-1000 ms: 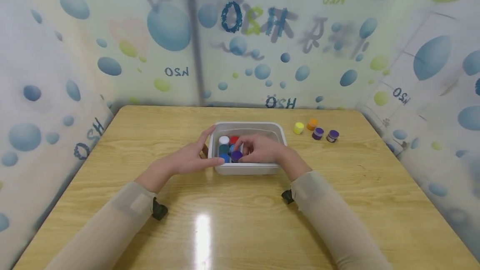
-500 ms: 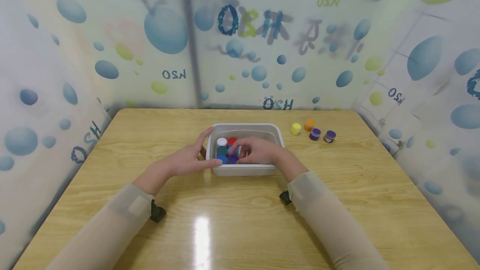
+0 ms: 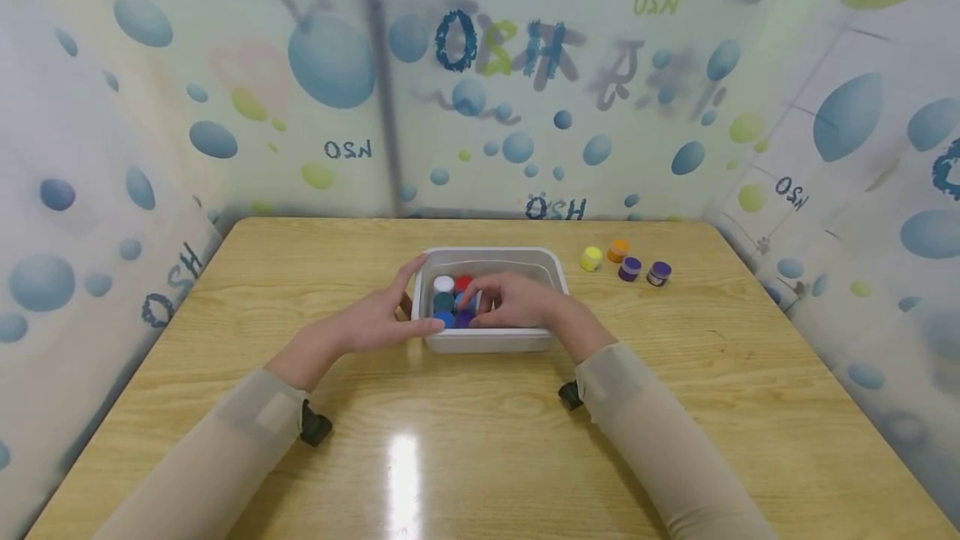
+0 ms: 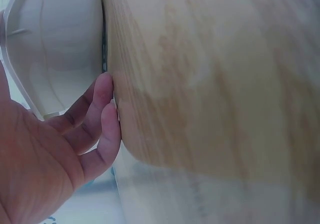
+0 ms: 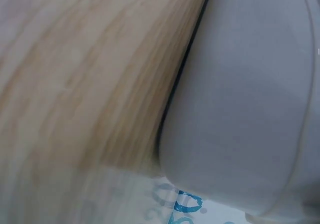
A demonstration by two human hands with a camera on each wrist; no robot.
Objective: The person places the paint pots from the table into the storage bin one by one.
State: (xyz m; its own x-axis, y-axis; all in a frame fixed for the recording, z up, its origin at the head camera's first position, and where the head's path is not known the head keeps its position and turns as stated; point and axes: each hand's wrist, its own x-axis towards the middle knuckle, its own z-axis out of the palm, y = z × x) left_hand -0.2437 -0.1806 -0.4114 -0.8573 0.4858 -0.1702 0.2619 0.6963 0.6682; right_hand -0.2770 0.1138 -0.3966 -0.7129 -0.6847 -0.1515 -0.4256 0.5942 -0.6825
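A white plastic bin (image 3: 491,342) sits on the table with several small paint jars in its left part. Among them are a white-lidded jar (image 3: 443,283), a red-lidded jar (image 3: 462,282), a dark green jar (image 3: 443,302) and a blue-lidded jar (image 3: 445,319). My left hand (image 3: 375,319) rests at the bin's left end, thumb on the front rim, forefinger at the back corner; its other fingers lie loosely along the outer wall in the left wrist view. My right hand (image 3: 517,302) reaches inside and pinches a purple-lidded paint jar (image 3: 464,319), partly hidden by the fingers.
Right of the bin stand a yellow jar (image 3: 591,258), an orange jar (image 3: 618,251) and two purple jars, one nearer (image 3: 630,269) and one farther right (image 3: 660,273). Patterned curtains surround the wooden table (image 3: 480,440). The right wrist view shows mostly the bin's outer wall (image 5: 240,93).
The purple-lidded jar has sunk lower among the other jars, with my right fingers still at it. My left hand keeps its place on the bin. The head view has shifted slightly.
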